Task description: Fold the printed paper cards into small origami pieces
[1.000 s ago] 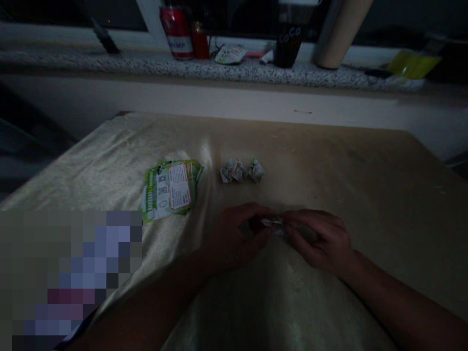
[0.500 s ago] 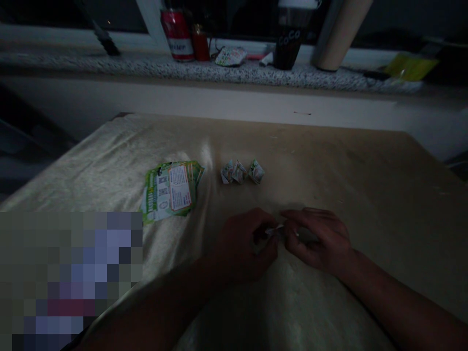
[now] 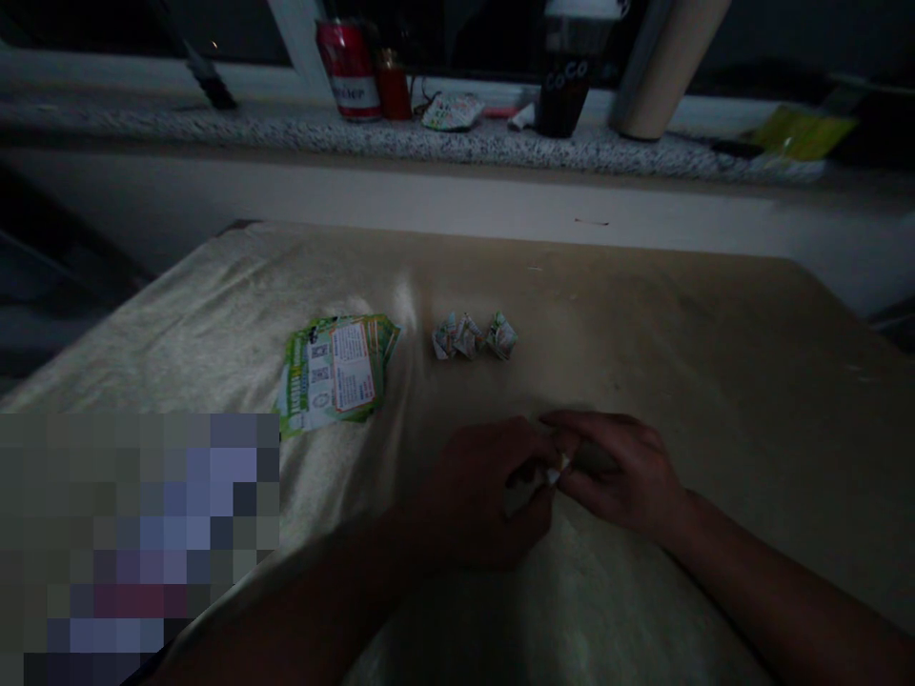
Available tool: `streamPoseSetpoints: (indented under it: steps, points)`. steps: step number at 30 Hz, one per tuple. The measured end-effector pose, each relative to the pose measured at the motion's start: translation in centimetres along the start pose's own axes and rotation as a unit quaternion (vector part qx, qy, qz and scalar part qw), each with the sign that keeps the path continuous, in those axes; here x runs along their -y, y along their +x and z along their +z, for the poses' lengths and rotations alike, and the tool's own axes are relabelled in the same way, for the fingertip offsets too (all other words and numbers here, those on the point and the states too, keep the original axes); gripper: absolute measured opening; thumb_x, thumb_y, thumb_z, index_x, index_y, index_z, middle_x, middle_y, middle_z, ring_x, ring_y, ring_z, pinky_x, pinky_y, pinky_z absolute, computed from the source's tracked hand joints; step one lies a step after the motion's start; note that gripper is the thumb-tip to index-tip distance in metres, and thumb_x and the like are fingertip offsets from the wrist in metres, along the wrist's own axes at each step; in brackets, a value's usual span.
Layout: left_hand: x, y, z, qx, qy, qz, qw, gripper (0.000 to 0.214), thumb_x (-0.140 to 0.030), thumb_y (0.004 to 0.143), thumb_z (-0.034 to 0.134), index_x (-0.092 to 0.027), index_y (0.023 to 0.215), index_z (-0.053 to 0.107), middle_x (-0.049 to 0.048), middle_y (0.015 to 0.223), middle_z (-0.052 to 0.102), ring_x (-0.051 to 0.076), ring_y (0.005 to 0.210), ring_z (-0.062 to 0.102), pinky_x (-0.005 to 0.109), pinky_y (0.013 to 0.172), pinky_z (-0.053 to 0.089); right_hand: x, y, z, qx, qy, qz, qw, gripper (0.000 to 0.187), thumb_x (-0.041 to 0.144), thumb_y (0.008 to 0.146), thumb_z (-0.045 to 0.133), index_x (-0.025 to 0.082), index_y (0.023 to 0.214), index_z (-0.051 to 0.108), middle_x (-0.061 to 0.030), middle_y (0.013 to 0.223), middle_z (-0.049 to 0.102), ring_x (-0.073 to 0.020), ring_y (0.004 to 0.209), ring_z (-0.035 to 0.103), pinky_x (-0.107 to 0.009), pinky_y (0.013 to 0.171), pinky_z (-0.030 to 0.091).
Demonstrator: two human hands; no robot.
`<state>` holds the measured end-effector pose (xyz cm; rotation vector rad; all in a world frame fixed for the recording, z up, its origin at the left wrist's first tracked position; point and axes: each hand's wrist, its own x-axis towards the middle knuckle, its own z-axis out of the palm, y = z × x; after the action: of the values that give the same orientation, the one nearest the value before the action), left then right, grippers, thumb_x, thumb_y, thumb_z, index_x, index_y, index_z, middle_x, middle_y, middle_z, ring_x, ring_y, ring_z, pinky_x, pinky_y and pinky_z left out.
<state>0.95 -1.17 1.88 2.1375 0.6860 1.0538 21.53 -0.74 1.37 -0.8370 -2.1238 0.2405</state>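
A small piece of folded paper (image 3: 556,473) is pinched between both hands over the near middle of the table; fingers cover most of it. My left hand (image 3: 493,486) is closed, thumb and forefinger on the paper's left side. From the right, my right hand (image 3: 621,467) grips it with thumb and fingertips. Beyond the hands stand three small folded paper shapes (image 3: 468,336) in a row, the two left ones close together. A stack of green and white printed sheets (image 3: 333,372) lies to the left, slightly fanned.
The table (image 3: 715,381) has a beige cloth, wrinkled at left. A granite sill (image 3: 472,148) behind it bears a red can (image 3: 348,71), a small orange-red bottle (image 3: 393,86), a crumpled printed wrapper (image 3: 453,112), a dark cup (image 3: 564,86), a tan cylinder (image 3: 661,71) and a yellow packet (image 3: 804,131).
My left hand has shifted slightly right and nearer to me, closing up to the right hand. The paper has moved a little with it and shows less. Sheets and folded shapes stay put.
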Motion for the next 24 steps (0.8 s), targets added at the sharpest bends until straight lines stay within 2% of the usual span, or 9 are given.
streamPoseSetpoints:
  steps: [3, 5, 7, 9, 11, 15, 19, 24]
  points:
    - [0.0, 0.0, -0.2, -0.025, -0.064, -0.039, 0.997, 0.025, -0.023, 0.083, 0.069, -0.02, 0.106, 0.06, -0.0002, 0.079, 0.063, 0.013, 0.066, 0.057, 0.026, 0.064, 0.048, 0.0, 0.0, -0.1, -0.022, -0.009, 0.004, 1.0, 0.023, 0.021, 0.09, 0.066, 0.02, 0.113, 0.063, -0.0009, 0.075, 0.075, -0.0158, 0.062, 0.074, -0.025, 0.059, 0.061]
    - [0.4, 0.1, -0.2, -0.088, -0.141, -0.116, 0.979, 0.027, -0.031, 0.086, 0.07, -0.02, 0.108, 0.06, -0.0015, 0.076, 0.061, 0.013, 0.068, 0.058, 0.025, 0.065, 0.05, 0.1, 0.1, -0.2, -0.032, -0.02, -0.009, 0.999, 0.021, 0.017, 0.09, 0.066, 0.021, 0.11, 0.064, -0.0012, 0.073, 0.074, -0.0166, 0.061, 0.074, -0.027, 0.058, 0.06]
    - [1.0, 0.2, -0.3, -0.137, -0.203, -0.203, 0.948, 0.027, -0.037, 0.087, 0.071, -0.019, 0.106, 0.063, -0.0011, 0.078, 0.062, 0.012, 0.07, 0.059, 0.024, 0.064, 0.049, 0.3, 0.3, -0.4, -0.034, -0.026, -0.032, 0.999, 0.023, 0.015, 0.089, 0.066, 0.021, 0.112, 0.063, -0.0019, 0.073, 0.075, -0.0177, 0.061, 0.074, -0.028, 0.057, 0.06]
    - [1.4, 0.5, -0.3, -0.13, -0.261, -0.268, 0.918, 0.034, -0.042, 0.082, 0.076, -0.017, 0.103, 0.066, 0.0008, 0.08, 0.066, 0.013, 0.072, 0.062, 0.025, 0.066, 0.051, 0.5, 0.5, -0.6, -0.033, -0.029, -0.051, 0.998, 0.028, 0.014, 0.09, 0.065, 0.022, 0.116, 0.062, -0.0026, 0.076, 0.077, -0.0186, 0.061, 0.074, -0.029, 0.057, 0.06]
    - [1.5, 0.7, -0.3, -0.093, -0.314, -0.303, 0.895, 0.039, -0.044, 0.076, 0.081, -0.015, 0.099, 0.07, 0.0036, 0.083, 0.072, 0.016, 0.076, 0.067, 0.029, 0.07, 0.054, 0.6, 0.6, -0.7, -0.033, -0.029, -0.062, 0.997, 0.031, 0.015, 0.09, 0.064, 0.022, 0.12, 0.061, -0.0027, 0.077, 0.077, -0.0192, 0.06, 0.073, -0.03, 0.057, 0.06]
    - [1.2, 0.9, -0.2, -0.022, -0.374, -0.307, 0.875, 0.036, -0.042, 0.074, 0.085, -0.015, 0.096, 0.077, 0.0078, 0.092, 0.079, 0.021, 0.085, 0.073, 0.034, 0.08, 0.058, 0.3, 0.4, -0.9, -0.035, -0.029, -0.061, 0.997, 0.03, 0.019, 0.091, 0.064, 0.021, 0.121, 0.06, -0.004, 0.078, 0.077, -0.0203, 0.063, 0.074, -0.031, 0.059, 0.06]
    - [1.0, 0.7, -0.1, -0.016, -0.386, -0.306, 0.87, 0.029, -0.033, 0.072, 0.088, -0.017, 0.094, 0.079, 0.0057, 0.091, 0.08, 0.02, 0.083, 0.074, 0.032, 0.081, 0.058, 0.0, -0.4, -0.6, -0.033, -0.004, -0.004, 0.999, 0.036, 0.022, 0.088, 0.069, 0.019, 0.122, 0.06, -0.0035, 0.079, 0.075, -0.0193, 0.068, 0.075, -0.03, 0.067, 0.061]
    - [1.0, 0.6, -0.3, 0.013, -0.327, -0.311, 0.892, 0.028, -0.03, 0.069, 0.089, -0.018, 0.093, 0.081, 0.0047, 0.088, 0.079, 0.02, 0.081, 0.073, 0.032, 0.077, 0.057, 0.1, -0.9, 0.2, -0.012, 0.105, 0.099, 0.989, 0.035, 0.023, 0.085, 0.071, 0.022, 0.119, 0.061, 0.0011, 0.075, 0.071, -0.0149, 0.062, 0.071, -0.024, 0.058, 0.057]
